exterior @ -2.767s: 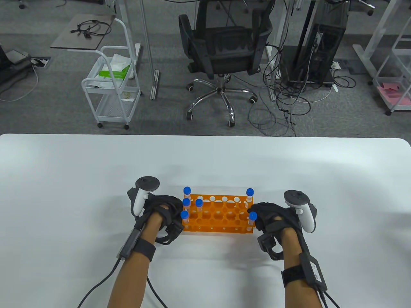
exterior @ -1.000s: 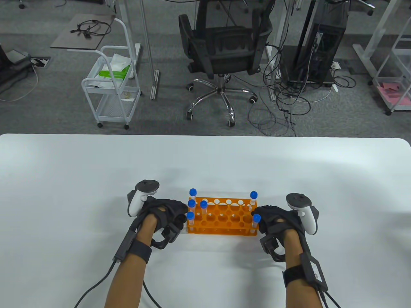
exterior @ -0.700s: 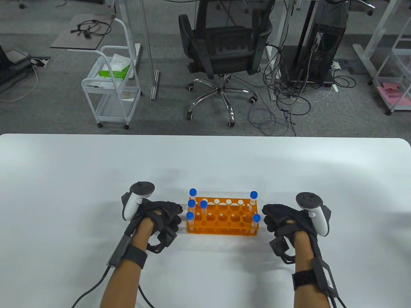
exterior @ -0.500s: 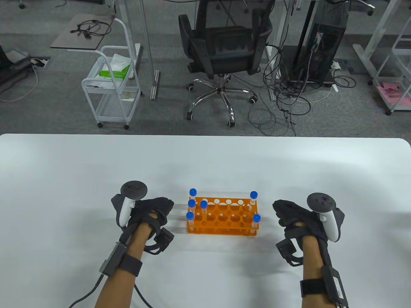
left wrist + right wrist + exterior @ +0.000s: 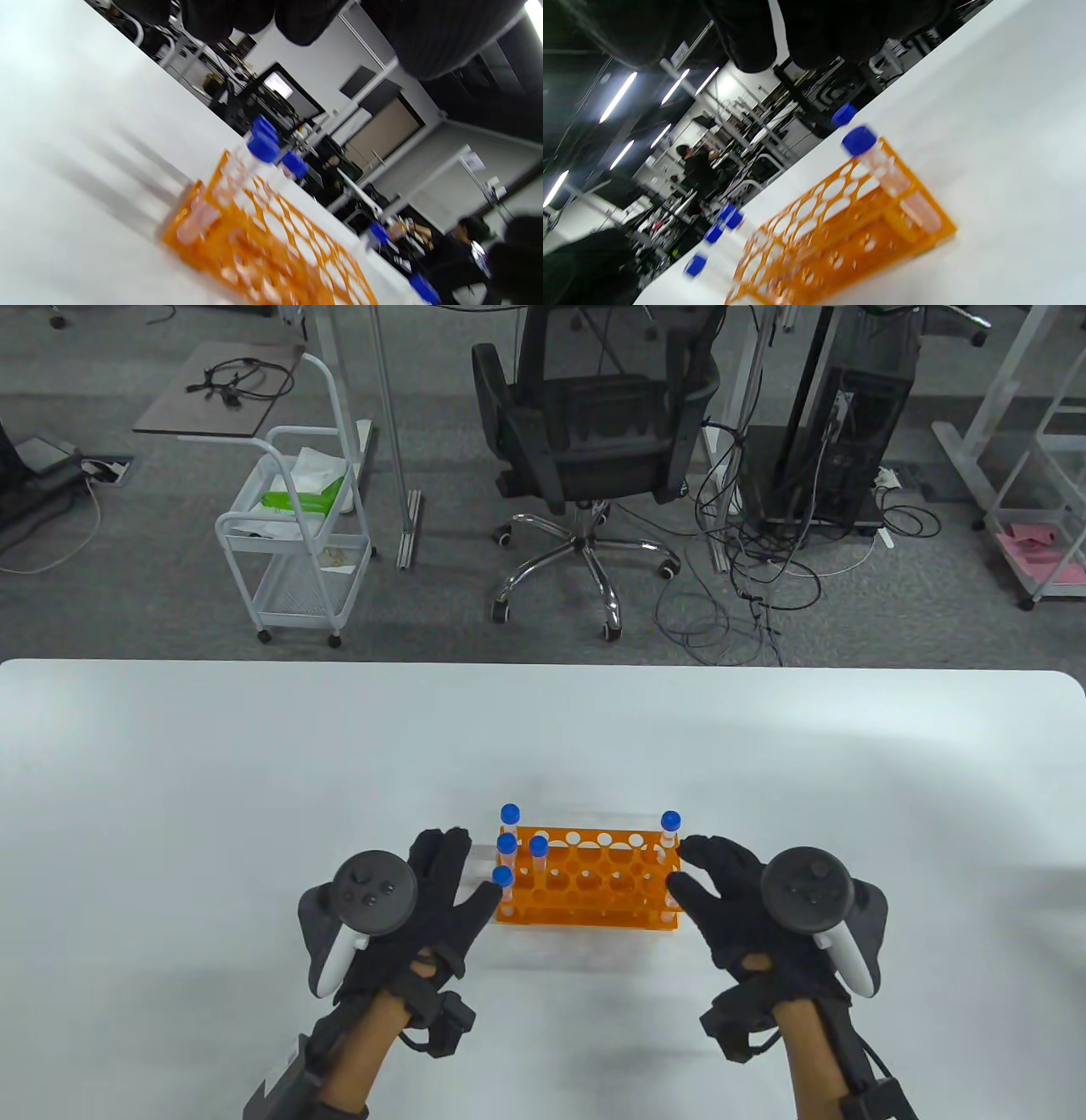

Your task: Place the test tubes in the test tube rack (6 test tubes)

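The orange rack (image 5: 594, 886) stands on the white table (image 5: 254, 780) with several blue-capped test tubes upright in it. Most are at its left end (image 5: 506, 843), one at the far right corner (image 5: 670, 819). My left hand (image 5: 441, 886) is open, palm down, fingers spread, its thumb close to the rack's left front tube (image 5: 502, 875). My right hand (image 5: 721, 882) is open too, its thumb over the rack's right front corner, hiding the tube there. The rack also shows in the left wrist view (image 5: 263, 241) and right wrist view (image 5: 835, 220), below my fingers (image 5: 305, 21) (image 5: 746, 42). Neither hand holds anything.
Beyond the table's far edge stand a black office chair (image 5: 594, 432), a white wire cart (image 5: 297, 543) and a computer tower with loose cables (image 5: 831, 449). No loose tubes lie on the table.
Both hands let go of the rack's ends, drew outward, then turned palm down with fingers spread and came back beside it. The rack had shifted slightly to the right before they let go.
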Demonstrator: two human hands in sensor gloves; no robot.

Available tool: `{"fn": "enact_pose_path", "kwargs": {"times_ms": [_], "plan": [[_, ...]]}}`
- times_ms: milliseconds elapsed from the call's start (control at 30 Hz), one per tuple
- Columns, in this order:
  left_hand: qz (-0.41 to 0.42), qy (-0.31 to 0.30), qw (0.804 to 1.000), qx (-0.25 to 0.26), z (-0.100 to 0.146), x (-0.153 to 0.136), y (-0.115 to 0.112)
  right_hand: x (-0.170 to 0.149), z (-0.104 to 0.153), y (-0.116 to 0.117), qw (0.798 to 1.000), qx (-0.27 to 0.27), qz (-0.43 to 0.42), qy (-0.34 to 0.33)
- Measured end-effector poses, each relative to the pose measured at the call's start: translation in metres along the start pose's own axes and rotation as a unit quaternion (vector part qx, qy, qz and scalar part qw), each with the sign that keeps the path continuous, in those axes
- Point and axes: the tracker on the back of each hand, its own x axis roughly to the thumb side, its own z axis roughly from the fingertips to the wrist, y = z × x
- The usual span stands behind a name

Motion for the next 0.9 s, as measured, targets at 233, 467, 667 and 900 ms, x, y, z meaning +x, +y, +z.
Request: {"fn": "enact_pose_path", "kwargs": {"times_ms": [233,467,667,900], "plan": [[-0.069,0.010,0.997,-0.045,0.029,0.009,-0.028,-0.003,0.017,0.039,0.999,0.022,0.033,-0.015],[-0.083,0.005,0.996,-0.045,0.023,0.000,-0.037,-0.006,0.017,0.058,0.998,0.006,0.061,-0.006],[-0.083,-0.013,0.995,-0.044,0.023,0.000,-0.038,-0.008,0.013,0.070,0.991,-0.013,0.135,-0.007],[-0.087,-0.026,0.995,-0.045,0.023,-0.002,-0.042,-0.006,0.016,0.074,0.990,-0.012,0.138,-0.021]]}}
